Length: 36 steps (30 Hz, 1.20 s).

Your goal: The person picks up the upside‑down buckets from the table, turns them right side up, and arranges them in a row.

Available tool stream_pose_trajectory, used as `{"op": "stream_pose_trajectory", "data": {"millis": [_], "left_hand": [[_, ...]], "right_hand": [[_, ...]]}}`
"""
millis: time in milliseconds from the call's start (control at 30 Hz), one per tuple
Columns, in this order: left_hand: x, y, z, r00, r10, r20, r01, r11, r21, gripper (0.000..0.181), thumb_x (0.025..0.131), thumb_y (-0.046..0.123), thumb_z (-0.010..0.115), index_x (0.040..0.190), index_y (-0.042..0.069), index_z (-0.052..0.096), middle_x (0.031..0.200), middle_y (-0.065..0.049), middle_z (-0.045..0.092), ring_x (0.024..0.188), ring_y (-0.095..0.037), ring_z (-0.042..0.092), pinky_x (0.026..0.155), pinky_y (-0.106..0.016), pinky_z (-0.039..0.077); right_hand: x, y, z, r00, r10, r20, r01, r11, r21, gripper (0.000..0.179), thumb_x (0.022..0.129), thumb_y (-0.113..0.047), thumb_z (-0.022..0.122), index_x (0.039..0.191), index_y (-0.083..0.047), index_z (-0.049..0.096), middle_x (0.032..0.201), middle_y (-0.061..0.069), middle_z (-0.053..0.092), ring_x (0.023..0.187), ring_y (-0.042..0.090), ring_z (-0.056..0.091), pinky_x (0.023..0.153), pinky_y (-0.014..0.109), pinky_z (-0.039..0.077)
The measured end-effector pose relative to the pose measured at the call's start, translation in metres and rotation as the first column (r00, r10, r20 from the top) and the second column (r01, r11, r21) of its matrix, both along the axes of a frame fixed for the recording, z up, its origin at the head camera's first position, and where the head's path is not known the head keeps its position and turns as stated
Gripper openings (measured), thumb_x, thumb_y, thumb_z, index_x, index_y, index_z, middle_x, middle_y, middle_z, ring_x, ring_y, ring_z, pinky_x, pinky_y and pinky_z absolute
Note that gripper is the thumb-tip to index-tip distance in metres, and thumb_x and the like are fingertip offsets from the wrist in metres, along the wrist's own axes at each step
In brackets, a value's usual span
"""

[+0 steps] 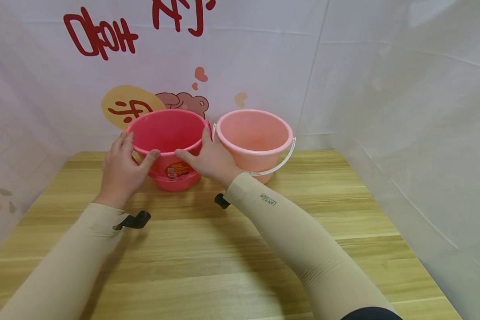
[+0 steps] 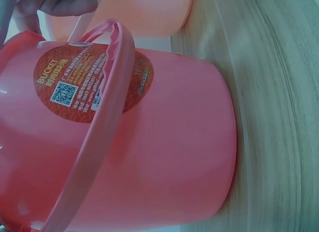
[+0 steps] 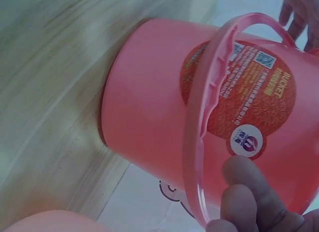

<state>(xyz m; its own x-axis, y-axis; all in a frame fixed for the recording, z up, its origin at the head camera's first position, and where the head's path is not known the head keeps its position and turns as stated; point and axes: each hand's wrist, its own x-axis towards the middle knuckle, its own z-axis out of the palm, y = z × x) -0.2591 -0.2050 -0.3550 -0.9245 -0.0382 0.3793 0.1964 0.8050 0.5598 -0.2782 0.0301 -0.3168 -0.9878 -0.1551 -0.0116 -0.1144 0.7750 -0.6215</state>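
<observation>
A deep pink bucket (image 1: 172, 180) stands upright on the wooden table, its pink handle (image 2: 92, 162) hanging across the front over a round red label (image 3: 259, 87). At the bucket's left side is my left hand (image 1: 124, 166), fingers spread along the rim and thumb toward the front. On the opposite side my right hand (image 1: 214, 160) reaches around the rim, thumb pointing inward near the other thumb. Both hands look loosely placed, fingers not curled tightly. Just to the right stands a light pink bucket (image 1: 260, 155) with a white handle (image 1: 282, 164), partly behind my right hand.
The wooden table (image 1: 192, 266) extends toward me under both forearms. White printed cloth (image 1: 260, 53) hangs close behind the buckets, with more cloth (image 1: 416, 111) along the right edge. Black wrist mounts (image 1: 138, 220) stick out from the beige sleeves.
</observation>
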Motion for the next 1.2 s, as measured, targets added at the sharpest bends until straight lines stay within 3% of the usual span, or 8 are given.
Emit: {"op": "stream_pose_trajectory", "data": {"millis": [167, 267, 700, 1200], "left_hand": [[0.0001, 0.0025, -0.0001, 1.000, 0.007, 0.003, -0.007, 1.000, 0.000, 0.100, 0.098, 0.072, 0.051, 0.169, 0.008, 0.021, 0.176, -0.019, 0.016, 0.157, -0.051, 0.022, 0.116, -0.082, 0.023], [0.0004, 0.0027, -0.0002, 1.000, 0.014, 0.008, -0.014, 1.000, -0.001, 0.100, 0.098, 0.071, 0.052, 0.169, 0.008, 0.020, 0.176, -0.020, 0.016, 0.157, -0.051, 0.021, 0.117, -0.082, 0.021], [0.0026, 0.0043, 0.0019, 1.000, 0.020, -0.004, -0.020, 1.000, -0.021, 0.097, 0.099, 0.069, 0.052, 0.169, 0.010, 0.020, 0.176, -0.019, 0.017, 0.155, -0.053, 0.025, 0.114, -0.083, 0.023], [0.0027, 0.0049, 0.0025, 1.000, 0.019, 0.007, -0.019, 0.999, -0.030, 0.098, 0.099, 0.072, 0.049, 0.169, 0.009, 0.020, 0.176, -0.019, 0.016, 0.155, -0.053, 0.024, 0.115, -0.083, 0.020]], "right_hand": [[0.0003, 0.0003, 0.0005, 1.000, -0.006, -0.003, 0.006, 1.000, -0.008, 0.116, 0.090, -0.075, 0.064, 0.172, -0.021, 0.004, 0.177, 0.003, 0.018, 0.116, 0.021, 0.066, 0.094, 0.039, 0.063], [-0.0001, -0.0001, 0.0010, 1.000, -0.009, -0.006, 0.009, 1.000, 0.000, 0.115, 0.090, -0.075, 0.064, 0.171, -0.020, 0.004, 0.176, 0.003, 0.022, 0.125, 0.021, 0.062, 0.098, 0.041, 0.062], [-0.0032, -0.0004, 0.0001, 1.000, -0.001, -0.024, 0.001, 1.000, 0.009, 0.115, 0.090, -0.074, 0.065, 0.171, -0.018, 0.006, 0.179, 0.004, 0.011, 0.148, 0.025, 0.045, 0.107, 0.045, 0.057], [-0.0041, -0.0005, -0.0004, 1.000, -0.012, -0.006, 0.012, 1.000, 0.021, 0.114, 0.090, -0.074, 0.065, 0.171, -0.020, 0.006, 0.177, 0.004, 0.016, 0.144, 0.025, 0.047, 0.103, 0.045, 0.059]]}}
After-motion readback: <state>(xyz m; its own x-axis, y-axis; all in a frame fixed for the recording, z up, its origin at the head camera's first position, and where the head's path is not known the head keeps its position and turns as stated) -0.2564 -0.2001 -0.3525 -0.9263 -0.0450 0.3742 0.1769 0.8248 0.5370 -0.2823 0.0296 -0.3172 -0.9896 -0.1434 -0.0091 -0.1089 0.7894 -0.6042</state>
